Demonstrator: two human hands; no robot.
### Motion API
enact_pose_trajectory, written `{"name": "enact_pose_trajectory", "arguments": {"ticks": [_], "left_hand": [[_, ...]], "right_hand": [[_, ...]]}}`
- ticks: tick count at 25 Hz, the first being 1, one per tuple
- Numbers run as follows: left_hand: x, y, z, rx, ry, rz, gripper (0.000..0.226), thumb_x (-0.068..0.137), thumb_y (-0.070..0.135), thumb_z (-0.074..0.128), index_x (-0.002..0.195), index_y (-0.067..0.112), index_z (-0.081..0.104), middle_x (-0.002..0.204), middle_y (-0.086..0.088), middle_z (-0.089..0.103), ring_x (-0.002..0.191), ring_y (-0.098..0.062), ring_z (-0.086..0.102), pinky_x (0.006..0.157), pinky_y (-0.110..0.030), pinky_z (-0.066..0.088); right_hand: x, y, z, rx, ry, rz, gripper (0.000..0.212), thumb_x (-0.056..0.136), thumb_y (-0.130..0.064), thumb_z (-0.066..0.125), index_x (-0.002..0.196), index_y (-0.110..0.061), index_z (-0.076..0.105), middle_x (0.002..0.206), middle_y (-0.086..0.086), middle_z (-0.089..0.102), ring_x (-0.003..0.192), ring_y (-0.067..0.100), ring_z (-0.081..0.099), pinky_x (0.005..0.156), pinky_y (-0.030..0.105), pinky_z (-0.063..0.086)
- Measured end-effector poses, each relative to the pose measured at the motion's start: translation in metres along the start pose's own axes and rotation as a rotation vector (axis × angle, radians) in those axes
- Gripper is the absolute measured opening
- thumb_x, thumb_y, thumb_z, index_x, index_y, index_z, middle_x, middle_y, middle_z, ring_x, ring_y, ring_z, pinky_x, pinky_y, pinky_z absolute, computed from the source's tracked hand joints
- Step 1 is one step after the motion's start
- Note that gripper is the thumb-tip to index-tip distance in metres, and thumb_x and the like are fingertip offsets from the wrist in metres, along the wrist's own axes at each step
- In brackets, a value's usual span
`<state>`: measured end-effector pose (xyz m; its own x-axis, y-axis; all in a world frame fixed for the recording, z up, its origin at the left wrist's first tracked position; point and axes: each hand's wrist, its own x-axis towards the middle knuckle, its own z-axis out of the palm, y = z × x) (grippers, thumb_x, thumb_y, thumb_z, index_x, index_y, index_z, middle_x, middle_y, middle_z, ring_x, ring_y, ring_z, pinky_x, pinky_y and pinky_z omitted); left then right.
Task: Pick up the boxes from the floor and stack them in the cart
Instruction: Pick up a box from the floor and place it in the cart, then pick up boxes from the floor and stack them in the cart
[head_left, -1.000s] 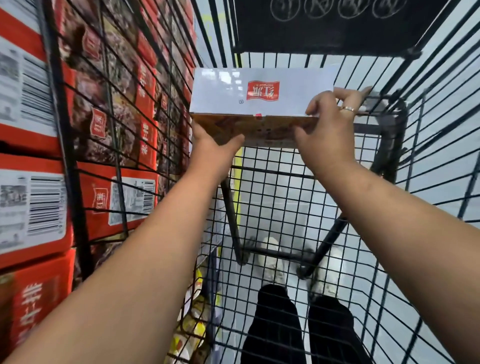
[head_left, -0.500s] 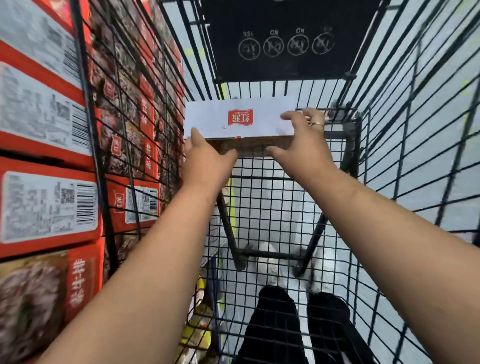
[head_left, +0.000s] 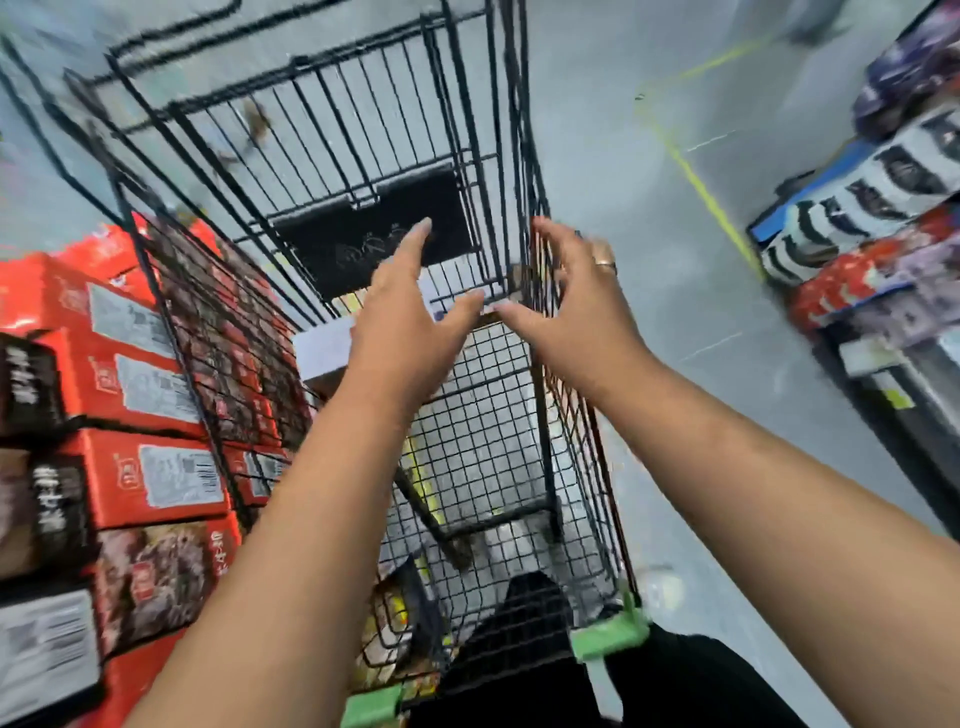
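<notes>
- both grips are seen wide open: the left hand (head_left: 410, 322) and the right hand (head_left: 566, 306) are held with fingers spread in the middle of the frame, and nothing is held by either.
- the white box (head_left: 324, 345) is found inside the cart (head_left: 363, 104), just left of centre and largely hidden behind the left hand. what it rests on cannot be told.
- a slip could follow from here. if the white box is perched on a narrow ledge rather than laid flat, it could be tipped to the cart's bottom by a brush from the left hand just in front of it.
- the right hand's fingers are seen against the cart's right wire wall; whether the wire is touched cannot be told. the ring (head_left: 605, 260) could be caught on the wire if that hand is drawn away carelessly.
- the red boxes (head_left: 145, 389) are piled high at the left of the frame beside the wire. the pile could be shaken loose if the cart is knocked.
- the frame is smeared by motion, so a misjudged reach is possible.
- counted: two hands, one white box, one cart, one ring.
- of the red boxes, at least six fronts are made out, but an exact count is prevented by blur.
- more packs (head_left: 857, 208) are seen at the right edge above the grey floor (head_left: 649, 234), too blurred to be counted.
</notes>
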<state>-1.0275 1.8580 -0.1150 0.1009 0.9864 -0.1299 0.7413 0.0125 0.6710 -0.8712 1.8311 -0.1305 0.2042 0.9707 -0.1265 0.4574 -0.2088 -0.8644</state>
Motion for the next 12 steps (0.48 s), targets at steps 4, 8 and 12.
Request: {"name": "enact_pose_trajectory", "arguments": {"ticks": [4,8,12], "left_hand": [[-0.034,0.085,0.018,0.002,-0.077,0.166,0.071,0.088,0.039,0.064,0.149,0.033,0.028,0.148,0.001,0.041,0.134,-0.01,0.039,0.106,-0.026,0.032],[-0.08,0.158,0.057,-0.055,-0.159,0.298,0.069,0.088,0.036,0.066,0.148,0.029,0.031,0.148,0.003,0.041,0.12,0.011,0.042,0.098,-0.004,0.03],[-0.145,0.243,0.116,-0.093,-0.261,0.404,0.069,0.089,0.038,0.064,0.148,0.031,0.03,0.147,0.002,0.041,0.135,-0.013,0.038,0.11,-0.039,0.037]], "right_hand": [[-0.043,0.005,-0.085,0.013,0.135,0.025,0.076,0.079,-0.027,0.077,0.143,-0.024,0.038,0.137,0.004,0.035,0.113,0.009,0.044,0.09,0.007,0.03],[-0.096,0.022,-0.175,0.023,0.261,0.063,0.078,0.079,-0.03,0.077,0.145,-0.025,0.036,0.14,0.004,0.034,0.125,0.014,0.043,0.098,0.018,0.032],[-0.171,0.06,-0.275,0.027,0.374,0.096,0.078,0.08,-0.035,0.077,0.145,-0.028,0.035,0.146,0.004,0.033,0.127,0.015,0.043,0.107,0.029,0.036]]}}
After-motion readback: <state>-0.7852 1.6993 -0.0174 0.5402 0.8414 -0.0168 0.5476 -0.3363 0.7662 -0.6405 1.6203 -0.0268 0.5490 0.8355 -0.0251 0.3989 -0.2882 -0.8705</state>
